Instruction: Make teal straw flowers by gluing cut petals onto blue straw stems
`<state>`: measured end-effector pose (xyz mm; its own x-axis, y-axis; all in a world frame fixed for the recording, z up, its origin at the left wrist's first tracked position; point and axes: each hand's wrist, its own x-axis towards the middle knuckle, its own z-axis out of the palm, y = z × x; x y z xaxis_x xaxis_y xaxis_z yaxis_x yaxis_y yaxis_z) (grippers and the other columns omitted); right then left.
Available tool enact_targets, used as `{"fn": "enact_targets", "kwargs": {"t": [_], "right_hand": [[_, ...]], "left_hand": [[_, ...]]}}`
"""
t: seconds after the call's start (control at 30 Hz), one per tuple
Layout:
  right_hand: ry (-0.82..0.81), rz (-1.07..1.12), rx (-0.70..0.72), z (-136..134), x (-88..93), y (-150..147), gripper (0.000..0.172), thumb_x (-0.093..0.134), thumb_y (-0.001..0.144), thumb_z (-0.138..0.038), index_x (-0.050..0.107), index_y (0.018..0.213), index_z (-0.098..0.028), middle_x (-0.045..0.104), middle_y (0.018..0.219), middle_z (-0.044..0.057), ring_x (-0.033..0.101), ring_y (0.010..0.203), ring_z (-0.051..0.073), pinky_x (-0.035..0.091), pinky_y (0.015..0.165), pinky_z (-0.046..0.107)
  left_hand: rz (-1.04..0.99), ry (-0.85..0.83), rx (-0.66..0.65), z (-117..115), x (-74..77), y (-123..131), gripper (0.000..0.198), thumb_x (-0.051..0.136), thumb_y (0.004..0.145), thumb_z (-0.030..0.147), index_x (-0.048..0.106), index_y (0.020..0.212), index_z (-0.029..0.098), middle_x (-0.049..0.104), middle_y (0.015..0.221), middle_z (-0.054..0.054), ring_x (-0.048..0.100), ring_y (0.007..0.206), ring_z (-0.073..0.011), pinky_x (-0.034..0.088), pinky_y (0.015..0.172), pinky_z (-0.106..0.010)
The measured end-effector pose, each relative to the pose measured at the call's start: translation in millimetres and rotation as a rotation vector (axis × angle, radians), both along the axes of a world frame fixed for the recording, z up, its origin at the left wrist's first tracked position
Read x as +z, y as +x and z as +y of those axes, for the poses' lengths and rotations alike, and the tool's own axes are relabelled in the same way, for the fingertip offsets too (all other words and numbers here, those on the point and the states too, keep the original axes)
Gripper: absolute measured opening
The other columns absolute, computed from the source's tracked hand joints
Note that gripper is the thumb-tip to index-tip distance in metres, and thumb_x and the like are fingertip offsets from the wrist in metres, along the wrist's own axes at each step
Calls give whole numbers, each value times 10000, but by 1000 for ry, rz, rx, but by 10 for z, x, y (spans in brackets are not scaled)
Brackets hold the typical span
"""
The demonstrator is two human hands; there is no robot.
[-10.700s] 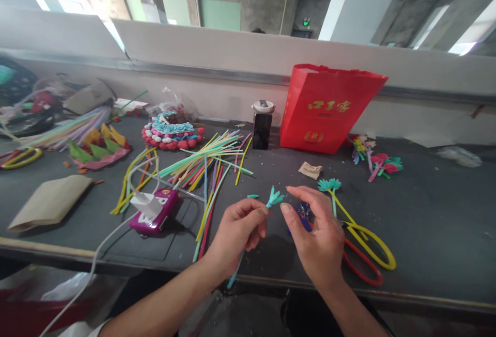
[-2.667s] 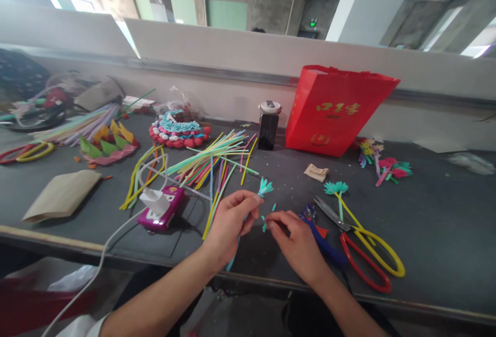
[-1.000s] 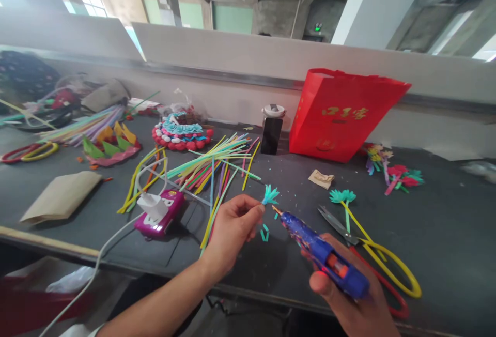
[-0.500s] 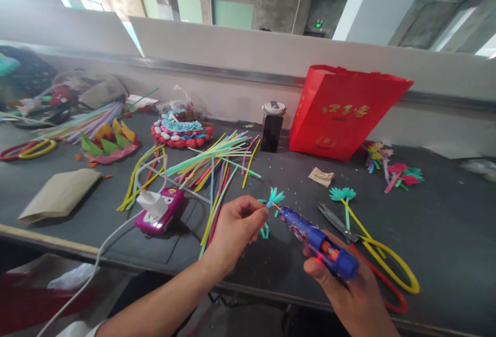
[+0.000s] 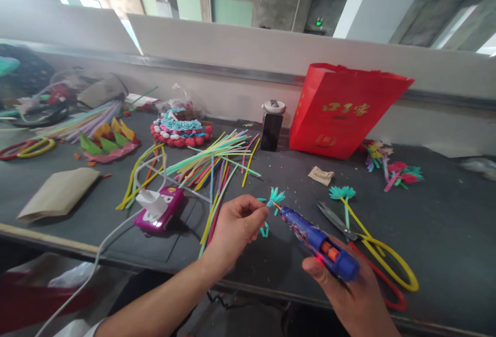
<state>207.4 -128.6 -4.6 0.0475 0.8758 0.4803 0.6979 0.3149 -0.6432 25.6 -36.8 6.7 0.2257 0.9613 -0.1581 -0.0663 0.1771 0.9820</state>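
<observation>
Dark grey table [image 5: 445, 233] is filling most of the frame. Red bag [image 5: 341, 115] is standing upper right of centre, black bottle [image 5: 270, 129] just left of it. Coloured straws [image 5: 211, 164] are fanning out left of centre, purple power strip [image 5: 160, 212] below them, scissors [image 5: 372, 254] lying lower right. I'm seeing the right hand [image 5: 354, 295], bottom right, clenching around the blue glue gun [image 5: 315, 241], nozzle pointing up-left and touching the teal paper flower [image 5: 276, 196]. Left hand [image 5: 234, 231], bottom centre, is pinching that flower's stem, flower sitting just above frame centre, over the table.
</observation>
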Motion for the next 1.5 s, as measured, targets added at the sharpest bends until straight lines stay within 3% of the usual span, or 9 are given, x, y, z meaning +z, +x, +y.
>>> {"fn": "enact_targets", "kwargs": {"t": [0.63, 0.87, 1.1, 1.2, 1.33, 1.5], "right_hand": [[-56, 79, -42, -33, -16, -13, 409, 616, 830, -564, 551, 602, -231, 595, 594, -7, 573, 535, 152, 470, 479, 238], [-84, 150, -9, -21, 10, -16, 406, 614, 833, -555, 551, 575, -247, 541, 546, -15, 506, 474, 143, 456, 458, 260], [-68, 313, -37, -75, -136, 43, 394, 580, 832, -607, 669, 849, -224, 693, 757, 47, 660, 666, 210, 538, 572, 294], [2, 247, -32, -80, -222, 138, 408, 542, 858, -612, 662, 881, -223, 696, 812, 58, 661, 685, 207, 534, 583, 299], [133, 89, -70, -27, -250, 227, 284, 588, 874, -491, 607, 972, -225, 674, 840, 46, 666, 711, 197, 536, 636, 296], [-74, -280, -289, 148, -342, 254, 339, 665, 794, -499, 521, 925, -221, 623, 826, 40, 629, 744, 229, 502, 671, 347]], "left_hand": [[-35, -11, 5, 1, -6, -3, 225, 728, 697, 347, 606, 663, 161, 534, 516, 35, 414, 398, -58, 290, 381, -178], [-54, -32, -11, 0, 10, -10, 234, 714, 704, 350, 589, 659, 158, 527, 509, 38, 397, 388, -51, 275, 374, -178], [-115, -83, -21, 47, -48, -26, 208, 709, 699, 325, 593, 664, 156, 531, 519, 43, 383, 367, -40, 257, 358, -172], [-135, -112, -19, 63, -67, -33, 197, 705, 702, 308, 593, 659, 151, 536, 527, 42, 375, 364, -32, 249, 358, -169], [-160, -136, -18, 81, -80, -43, 193, 700, 709, 295, 584, 657, 149, 530, 530, 44, 371, 360, -29, 239, 354, -171], [-157, -68, 11, 113, -51, -81, 191, 685, 739, 282, 572, 661, 150, 513, 549, 50, 375, 377, -30, 229, 356, -168]]}}
